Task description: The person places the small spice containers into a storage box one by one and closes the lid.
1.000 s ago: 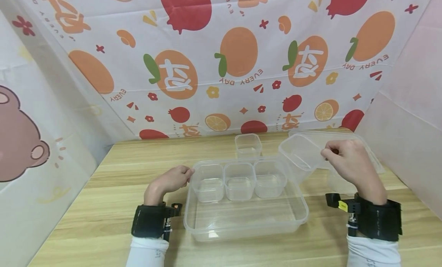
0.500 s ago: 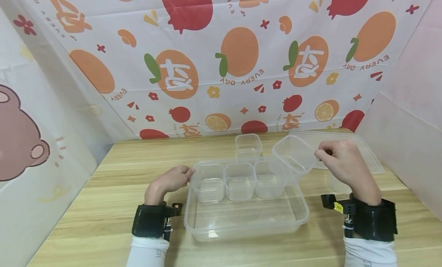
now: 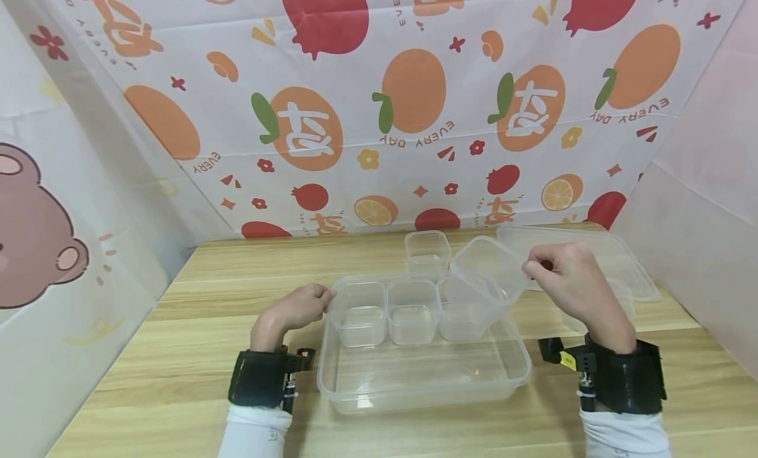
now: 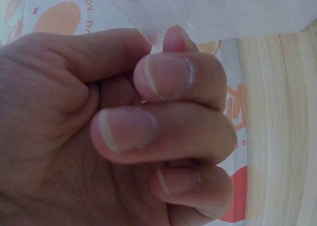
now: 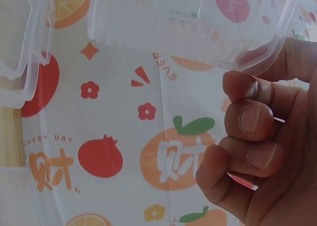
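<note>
My left hand (image 3: pixel 296 306) pinches the back left corner of a large clear plastic box (image 3: pixel 420 397), and thumb and index finger meet at its wall in the left wrist view. Inside that box, three small clear cups stand in a row along the back: left cup (image 3: pixel 362 330), middle cup (image 3: pixel 412 330) and right cup (image 3: pixel 462 328). Tilted above the right end of the row, another small clear container (image 3: pixel 482 264) hangs from my right hand (image 3: pixel 568 280). Thumb and index finger pinch its rim (image 5: pixel 262 62) in the right wrist view; the other fingers are curled.
Behind the box stands a small clear cup (image 3: pixel 428 251). A flat clear lid (image 3: pixel 628 274) lies at the back right of the wooden table (image 3: pixel 237 260). Partly hidden by my right wrist is another clear container (image 3: pixel 622 303). A printed cloth (image 3: pixel 355 116) hangs behind.
My right hand has moved left with the small container, from beyond the box's right back corner to above the right cup. My left hand has kept its hold on the box.
</note>
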`<state>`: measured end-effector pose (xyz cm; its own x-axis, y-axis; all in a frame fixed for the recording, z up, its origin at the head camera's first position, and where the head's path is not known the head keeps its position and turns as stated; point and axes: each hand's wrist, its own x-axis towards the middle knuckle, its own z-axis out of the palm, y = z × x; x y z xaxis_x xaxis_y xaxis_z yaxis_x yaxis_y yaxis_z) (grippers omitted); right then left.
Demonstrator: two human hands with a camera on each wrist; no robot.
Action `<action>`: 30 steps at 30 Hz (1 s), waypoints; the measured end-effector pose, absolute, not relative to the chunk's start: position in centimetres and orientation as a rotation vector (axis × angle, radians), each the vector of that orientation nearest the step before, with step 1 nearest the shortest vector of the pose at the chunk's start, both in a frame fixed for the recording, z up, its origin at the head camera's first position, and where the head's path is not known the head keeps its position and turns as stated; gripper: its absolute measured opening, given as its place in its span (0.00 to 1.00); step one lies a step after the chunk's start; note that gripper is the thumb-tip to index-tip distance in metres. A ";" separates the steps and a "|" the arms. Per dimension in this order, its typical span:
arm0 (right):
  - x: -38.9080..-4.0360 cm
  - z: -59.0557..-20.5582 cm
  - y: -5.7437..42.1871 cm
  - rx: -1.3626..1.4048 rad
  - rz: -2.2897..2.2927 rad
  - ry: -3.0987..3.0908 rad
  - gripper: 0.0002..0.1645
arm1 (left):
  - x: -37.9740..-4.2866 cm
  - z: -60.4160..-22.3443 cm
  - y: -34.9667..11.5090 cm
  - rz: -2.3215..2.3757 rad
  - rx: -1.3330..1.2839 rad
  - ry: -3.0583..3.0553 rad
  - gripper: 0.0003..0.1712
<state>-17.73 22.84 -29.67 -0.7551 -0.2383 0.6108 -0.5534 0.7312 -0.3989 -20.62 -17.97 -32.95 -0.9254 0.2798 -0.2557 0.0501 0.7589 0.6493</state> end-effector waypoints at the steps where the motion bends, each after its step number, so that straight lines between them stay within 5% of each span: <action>1: -17.7 -29.7 22.7 0.603 0.788 -2.401 0.24 | -20.6 -33.0 -18.0 0.952 0.258 2.619 0.20; 30: -17.1 -29.2 18.2 0.744 0.827 -2.508 0.14 | -20.5 -33.1 -17.8 0.957 0.233 2.624 0.20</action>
